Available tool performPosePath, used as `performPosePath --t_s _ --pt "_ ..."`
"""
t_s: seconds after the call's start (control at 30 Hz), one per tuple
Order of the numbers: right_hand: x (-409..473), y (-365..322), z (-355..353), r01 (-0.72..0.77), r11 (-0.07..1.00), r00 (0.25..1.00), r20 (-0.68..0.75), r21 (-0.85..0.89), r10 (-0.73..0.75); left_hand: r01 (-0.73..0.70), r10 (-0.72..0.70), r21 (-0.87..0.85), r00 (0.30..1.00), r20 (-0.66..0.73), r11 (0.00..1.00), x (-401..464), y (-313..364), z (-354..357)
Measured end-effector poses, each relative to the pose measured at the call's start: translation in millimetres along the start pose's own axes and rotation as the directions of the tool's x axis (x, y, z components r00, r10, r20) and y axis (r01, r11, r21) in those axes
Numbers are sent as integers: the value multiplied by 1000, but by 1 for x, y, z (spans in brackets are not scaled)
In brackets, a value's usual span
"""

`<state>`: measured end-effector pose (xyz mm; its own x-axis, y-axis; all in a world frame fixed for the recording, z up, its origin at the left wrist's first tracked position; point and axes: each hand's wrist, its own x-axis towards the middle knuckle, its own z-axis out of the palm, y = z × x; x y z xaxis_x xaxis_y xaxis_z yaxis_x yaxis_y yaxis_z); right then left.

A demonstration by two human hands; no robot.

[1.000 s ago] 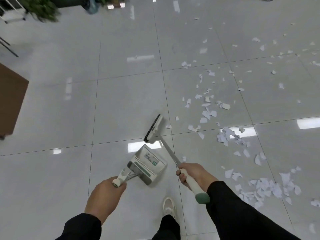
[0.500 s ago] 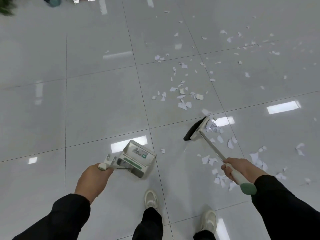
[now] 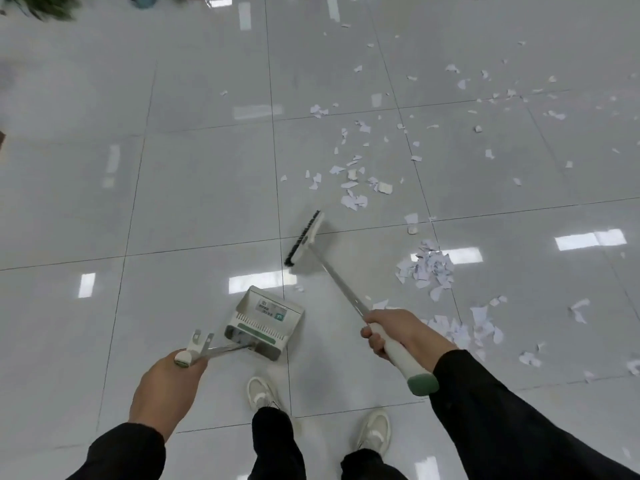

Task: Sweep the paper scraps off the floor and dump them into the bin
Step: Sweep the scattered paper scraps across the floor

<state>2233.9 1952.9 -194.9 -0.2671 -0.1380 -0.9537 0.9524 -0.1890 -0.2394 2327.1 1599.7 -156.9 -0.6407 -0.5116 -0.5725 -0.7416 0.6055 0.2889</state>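
My right hand [image 3: 401,332] grips the white, green-capped handle of a broom; its black-bristled head [image 3: 304,237] rests on the floor ahead of me. My left hand [image 3: 166,386] holds the metal handle of a white and green dustpan [image 3: 265,322], which sits on the tile just left of the broom shaft. White paper scraps [image 3: 427,266] lie in a small heap to the right of the broom head. More paper scraps [image 3: 353,199] are scattered farther ahead and across the right side of the floor. No bin is in view.
The floor is glossy grey-white tile [image 3: 194,188] with bright light reflections. My two white shoes [image 3: 261,393] stand just behind the dustpan. Green plant leaves [image 3: 38,5] show at the top left corner.
The broom head has swung left and away from the scrap heap, toward the dustpan side. The dustpan stays low by my left foot, and the view has shifted slightly.
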Motion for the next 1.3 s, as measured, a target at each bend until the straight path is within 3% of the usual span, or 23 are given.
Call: performPosePath --t_s 0.13,0.27,0.43,0.6,0.8,1.03,1.23,1.3 --pt "27 13 7 -92 985 992 75 -148 104 56 -57 -19 998 -13 998 -27 -5 14" --pt "32 22 -47 -150 949 988 -20 -276 150 106 -106 -52 994 1 993 -44 0 36" --pt "5 9 -163 -147 925 979 -184 -349 86 143 -142 -83 990 28 986 -59 22 58" --pt "-33 -38 -280 -151 938 933 -357 -313 31 34 -32 -33 997 69 999 -64 81 85" --pt "-50 -69 -347 -98 962 859 -510 -256 -48 -95 95 -8 992 80 995 -58 150 100" --pt "-79 -93 -314 24 997 880 -471 -80 -59 -177 178 -18 981 81 984 -22 203 81" --pt "-53 -146 -182 74 995 915 -393 -63 -93 -164 168 -72 984 62 984 50 228 30" --pt "-28 -182 -105 89 995 936 -338 -39 -97 -170 174 -72 984 47 983 97 234 -12"
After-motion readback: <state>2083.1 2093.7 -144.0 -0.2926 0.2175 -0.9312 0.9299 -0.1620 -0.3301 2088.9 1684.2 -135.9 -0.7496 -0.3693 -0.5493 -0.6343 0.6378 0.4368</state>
